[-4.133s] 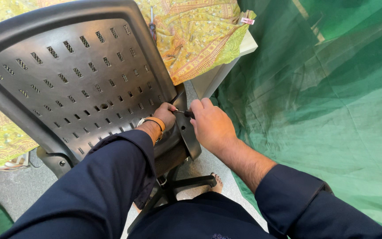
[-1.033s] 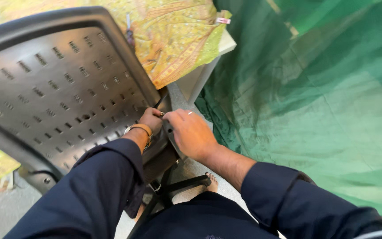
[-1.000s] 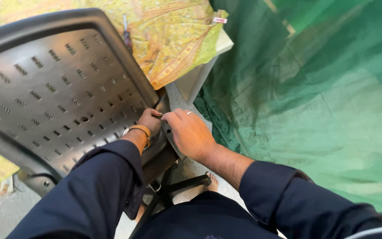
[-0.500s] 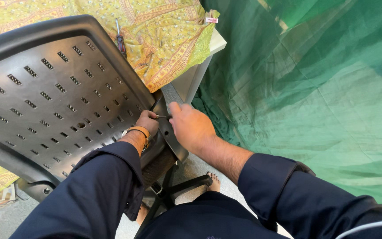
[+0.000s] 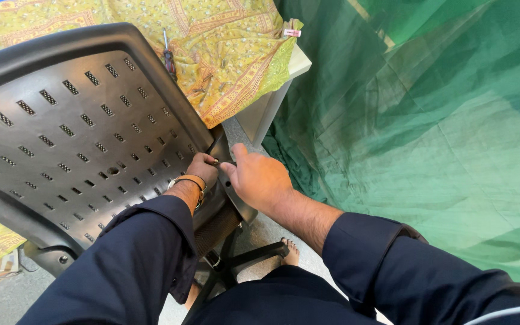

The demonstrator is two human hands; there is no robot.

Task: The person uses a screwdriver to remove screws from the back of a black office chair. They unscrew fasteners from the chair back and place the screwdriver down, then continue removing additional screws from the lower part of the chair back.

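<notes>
A black perforated chair backrest (image 5: 73, 114) leans toward me. At its lower right edge sits a black side bracket (image 5: 240, 204). My left hand (image 5: 201, 169), with a band on the wrist, pinches a small metal fastener (image 5: 216, 161) where backrest and bracket meet. My right hand (image 5: 257, 179) is pressed up against the left, thumb raised and fingers curled around a small tool that the hand mostly hides. Both of my sleeves are dark blue.
A table with a yellow patterned cloth (image 5: 230, 42) stands behind the chair; a red-handled screwdriver (image 5: 168, 55) lies on it. Green fabric (image 5: 428, 126) hangs on the right. The chair's base (image 5: 242, 257) and a bare foot (image 5: 290, 251) are below on the grey floor.
My right hand has moved in against the left, and the thin tool shaft seen between them half a second ago is now covered. The view has shifted slightly.
</notes>
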